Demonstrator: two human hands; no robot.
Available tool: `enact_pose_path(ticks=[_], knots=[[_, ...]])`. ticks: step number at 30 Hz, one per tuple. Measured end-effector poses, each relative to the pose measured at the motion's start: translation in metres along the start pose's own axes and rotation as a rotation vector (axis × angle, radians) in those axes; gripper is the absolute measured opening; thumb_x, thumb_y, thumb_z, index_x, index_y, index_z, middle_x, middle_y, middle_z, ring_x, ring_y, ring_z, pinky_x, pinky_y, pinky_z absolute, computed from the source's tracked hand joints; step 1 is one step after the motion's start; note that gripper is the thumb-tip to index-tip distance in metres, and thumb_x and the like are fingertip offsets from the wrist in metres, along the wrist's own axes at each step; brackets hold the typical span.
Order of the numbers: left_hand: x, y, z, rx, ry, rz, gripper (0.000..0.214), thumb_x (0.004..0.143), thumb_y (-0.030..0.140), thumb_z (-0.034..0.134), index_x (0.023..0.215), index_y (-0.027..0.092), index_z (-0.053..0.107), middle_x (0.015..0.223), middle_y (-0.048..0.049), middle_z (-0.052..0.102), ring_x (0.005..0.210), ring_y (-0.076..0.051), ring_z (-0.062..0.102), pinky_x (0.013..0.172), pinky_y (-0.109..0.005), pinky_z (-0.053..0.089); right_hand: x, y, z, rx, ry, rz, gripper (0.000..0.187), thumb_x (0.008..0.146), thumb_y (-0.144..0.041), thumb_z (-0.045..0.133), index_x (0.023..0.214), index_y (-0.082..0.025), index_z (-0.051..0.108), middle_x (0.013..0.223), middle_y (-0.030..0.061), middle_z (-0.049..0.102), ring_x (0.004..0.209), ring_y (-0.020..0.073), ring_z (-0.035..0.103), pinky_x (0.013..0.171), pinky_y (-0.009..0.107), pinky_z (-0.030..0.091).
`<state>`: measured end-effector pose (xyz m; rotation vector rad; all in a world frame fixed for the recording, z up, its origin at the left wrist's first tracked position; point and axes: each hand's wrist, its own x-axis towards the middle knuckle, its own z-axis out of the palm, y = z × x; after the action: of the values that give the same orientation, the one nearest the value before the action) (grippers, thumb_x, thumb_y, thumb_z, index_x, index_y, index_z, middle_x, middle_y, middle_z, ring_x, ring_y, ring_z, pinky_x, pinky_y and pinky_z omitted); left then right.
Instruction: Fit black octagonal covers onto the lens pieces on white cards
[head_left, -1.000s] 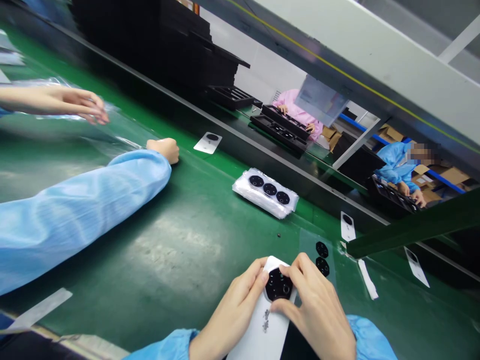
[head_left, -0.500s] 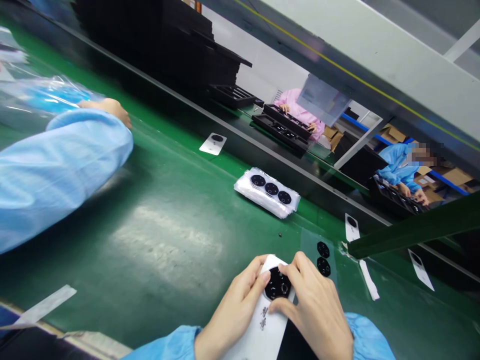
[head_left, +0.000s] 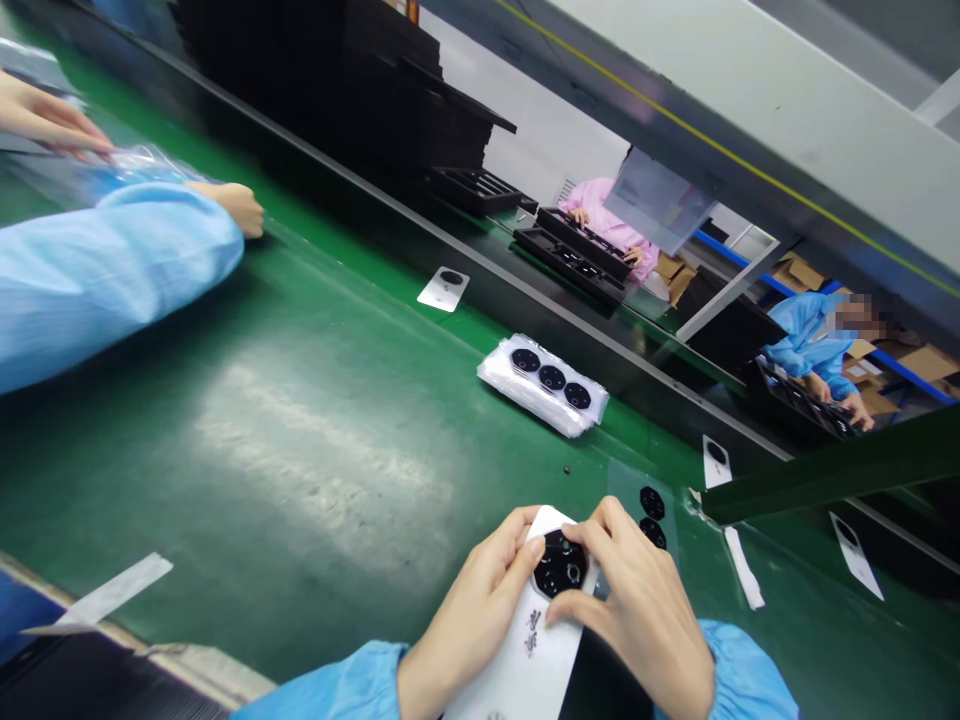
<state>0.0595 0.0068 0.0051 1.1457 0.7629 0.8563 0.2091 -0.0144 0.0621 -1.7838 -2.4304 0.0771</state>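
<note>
At the bottom centre, a white phone-shaped panel (head_left: 517,655) with dark lettering lies tilted in my left hand (head_left: 476,610). My left hand is closed around its left side, the thumb near the edge of a black camera-cover sticker (head_left: 559,565) at the panel's upper end. My right hand (head_left: 637,600) is closed on that round sticker, index finger at its upper right edge and thumb below it. Right behind my right hand lies a clear sheet (head_left: 626,480) bearing two more black stickers (head_left: 652,502), one partly hidden by the hand.
A stack of wrapped sticker sheets (head_left: 544,385) lies ahead on the green bench (head_left: 315,400). White panels (head_left: 444,289) sit along the back edge. A green post (head_left: 825,465) slants at right. A co-worker's blue sleeve (head_left: 112,270) reaches in at left; other people work beyond.
My hands keep their hold on the panel and sticker with barely any shift. The view has turned slightly. At left, the co-worker's arm has moved and a second hand now shows.
</note>
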Motion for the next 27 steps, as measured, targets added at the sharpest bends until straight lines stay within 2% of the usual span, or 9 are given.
enact_pose_path(ticks=[9, 14, 20, 23, 25, 27], knots=[[0.001, -0.004, -0.001, -0.037, 0.006, -0.01, 0.034, 0.09, 0.041, 0.04, 0.113, 0.017, 0.052, 0.103, -0.0052, 0.063, 0.092, -0.021, 0.057, 0.081, -0.03, 0.042, -0.002, 0.009, 0.005, 0.08, 0.053, -0.063, 0.047, 0.059, -0.034, 0.081, 0.095, -0.019, 0.054, 0.083, 0.0012, 0.049, 0.067, 0.0169, 0.054, 0.051, 0.028, 0.046], [0.002, -0.005, 0.0, -0.116, 0.005, -0.05, 0.034, 0.088, 0.041, 0.044, 0.111, 0.017, 0.052, 0.096, -0.0042, 0.063, 0.085, -0.019, 0.056, 0.074, -0.028, 0.042, -0.001, 0.014, 0.009, 0.085, 0.09, -0.103, 0.05, 0.06, -0.041, 0.079, 0.096, -0.017, 0.055, 0.085, 0.0034, 0.05, 0.069, 0.0182, 0.053, 0.052, 0.029, 0.046], [0.004, -0.004, 0.0, -0.21, 0.032, -0.089, 0.035, 0.086, 0.044, 0.048, 0.108, 0.017, 0.054, 0.089, -0.0027, 0.062, 0.08, -0.017, 0.055, 0.069, -0.024, 0.042, -0.001, 0.017, 0.009, 0.148, 0.091, -0.091, 0.049, 0.067, -0.051, 0.07, 0.1, -0.017, 0.056, 0.088, 0.0053, 0.05, 0.072, 0.0195, 0.054, 0.055, 0.03, 0.047], [0.003, -0.003, 0.001, -0.255, 0.053, -0.12, 0.036, 0.085, 0.045, 0.051, 0.108, 0.017, 0.053, 0.082, -0.0008, 0.061, 0.068, -0.013, 0.052, 0.06, -0.021, 0.04, -0.005, 0.02, 0.008, 0.331, 0.114, -0.007, 0.041, 0.078, -0.05, 0.06, 0.107, -0.021, 0.055, 0.092, 0.0051, 0.05, 0.073, 0.0169, 0.053, 0.061, 0.028, 0.049], [0.002, -0.002, 0.001, -0.29, 0.051, -0.152, 0.038, 0.084, 0.045, 0.052, 0.11, 0.018, 0.052, 0.075, 0.0005, 0.06, 0.06, -0.011, 0.05, 0.054, -0.02, 0.038, -0.009, 0.022, 0.008, 0.499, 0.152, 0.132, 0.032, 0.086, -0.044, 0.052, 0.11, -0.023, 0.054, 0.096, 0.005, 0.05, 0.072, 0.0146, 0.053, 0.061, 0.026, 0.049], [0.002, -0.003, 0.002, -0.318, 0.042, -0.18, 0.039, 0.084, 0.045, 0.052, 0.112, 0.018, 0.051, 0.071, 0.0008, 0.06, 0.056, -0.01, 0.049, 0.051, -0.019, 0.037, -0.013, 0.024, 0.01, 0.701, 0.155, 0.302, 0.03, 0.089, -0.042, 0.048, 0.112, -0.023, 0.052, 0.096, 0.0053, 0.051, 0.071, 0.0137, 0.054, 0.056, 0.024, 0.048]])
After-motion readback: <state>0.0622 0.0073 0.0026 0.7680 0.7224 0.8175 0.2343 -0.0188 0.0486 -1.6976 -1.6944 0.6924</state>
